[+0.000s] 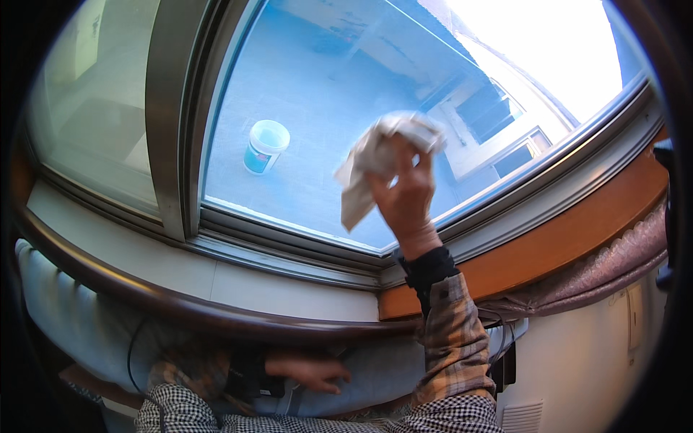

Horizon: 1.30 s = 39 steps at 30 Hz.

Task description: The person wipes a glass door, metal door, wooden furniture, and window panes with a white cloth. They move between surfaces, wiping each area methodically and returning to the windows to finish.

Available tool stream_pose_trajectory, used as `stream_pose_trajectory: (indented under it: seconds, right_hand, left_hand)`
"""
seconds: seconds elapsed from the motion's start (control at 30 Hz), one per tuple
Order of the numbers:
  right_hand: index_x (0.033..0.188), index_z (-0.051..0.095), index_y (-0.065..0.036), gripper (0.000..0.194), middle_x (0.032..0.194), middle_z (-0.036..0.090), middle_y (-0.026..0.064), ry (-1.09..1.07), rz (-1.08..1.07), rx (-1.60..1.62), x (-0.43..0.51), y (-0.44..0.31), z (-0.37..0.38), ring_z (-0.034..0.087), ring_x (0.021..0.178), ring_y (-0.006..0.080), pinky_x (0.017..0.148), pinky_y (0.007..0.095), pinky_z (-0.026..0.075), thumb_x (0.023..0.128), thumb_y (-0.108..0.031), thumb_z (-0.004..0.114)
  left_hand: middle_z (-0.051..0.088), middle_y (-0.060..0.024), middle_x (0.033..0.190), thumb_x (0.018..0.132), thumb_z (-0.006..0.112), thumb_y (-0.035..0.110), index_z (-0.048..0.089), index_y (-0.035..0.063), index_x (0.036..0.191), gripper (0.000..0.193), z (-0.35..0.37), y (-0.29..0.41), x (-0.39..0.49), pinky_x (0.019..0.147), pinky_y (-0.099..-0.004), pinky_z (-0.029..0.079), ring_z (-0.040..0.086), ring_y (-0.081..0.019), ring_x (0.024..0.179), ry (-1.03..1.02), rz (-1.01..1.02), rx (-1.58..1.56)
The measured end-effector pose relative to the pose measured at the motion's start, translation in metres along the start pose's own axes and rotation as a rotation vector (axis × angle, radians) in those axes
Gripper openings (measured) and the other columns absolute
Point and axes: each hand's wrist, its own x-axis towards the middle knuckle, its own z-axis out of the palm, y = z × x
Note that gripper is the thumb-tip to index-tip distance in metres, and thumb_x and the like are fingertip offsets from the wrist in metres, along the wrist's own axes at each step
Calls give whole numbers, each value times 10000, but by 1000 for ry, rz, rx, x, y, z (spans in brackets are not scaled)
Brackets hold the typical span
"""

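Bunched in the fingers of my right hand (403, 200) is an off-white cloth (360, 162), raised in front of the window pane (319, 81). The cloth is slightly blurred, and one corner hangs down on its left side. Whether it presses on the glass I cannot tell. My left hand (319, 373) is low, below the dark wooden rail (260, 322), with fingers apart and nothing visible in it. Behind that hand lies a pale blue surface (384, 368), partly in shadow.
Metal window frame (173, 119) and white sill (146, 254) border the glass. A white bucket (265, 149) stands beyond the pane. At right are an orange-brown wooden board (536, 262) and a gathered pink curtain (595, 265). A dark cable (131, 357) hangs at lower left.
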Motion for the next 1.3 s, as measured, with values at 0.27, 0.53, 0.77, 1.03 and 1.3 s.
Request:
stream_pose_trajectory:
  seconds: [0.27, 0.53, 0.77, 1.03, 1.3]
  right_hand:
    - [1221, 644, -71, 377, 1122, 558, 115, -465, -607, -208, -48, -35, 70, 549, 1037, 255, 773, 378, 495, 846, -77, 677]
    - [1397, 533, -48, 652, 1542, 390, 227, 201, -299, -225, 87, -46, 84, 360, 1414, 384, 1000, 537, 351, 782, -100, 745]
    - [1518, 470, -82, 537, 1630, 366, 173, -281, -807, -583, -25, -89, 156, 283, 1539, 307, 1235, 507, 289, 992, -125, 570]
    - [1336, 680, -246, 441, 1627, 421, 40, -615, -963, -458, -55, -67, 152, 275, 1558, 228, 1281, 577, 83, 931, -79, 630]
    - [1347, 670, -183, 400, 1499, 478, 44, -702, -923, -221, -88, 19, 75, 388, 1406, 223, 1089, 393, 379, 953, -114, 643]
  left_hand:
    - [635, -219, 1237, 1001, 650, 360, 596, 20, 1330, 476, -3, 13, -4, 992, -420, 509, 618, -353, 1127, 31, 1, 25]
    - [637, -210, 1205, 996, 648, 335, 609, 21, 1289, 431, -1, 15, -6, 989, -430, 504, 612, -366, 1130, 81, 49, 50]
    - [631, -225, 1249, 1033, 600, 349, 579, 18, 1335, 449, -3, 17, -7, 1008, -446, 507, 619, -352, 1150, 36, 6, 78]
    - [650, -209, 1225, 1043, 584, 350, 577, 23, 1336, 439, -1, 14, -11, 994, -464, 518, 643, -350, 1107, 101, 75, 64]
    - [666, -214, 1167, 1023, 608, 327, 597, 14, 1299, 418, -2, 22, -5, 932, -444, 535, 653, -352, 1045, 78, 4, 121]
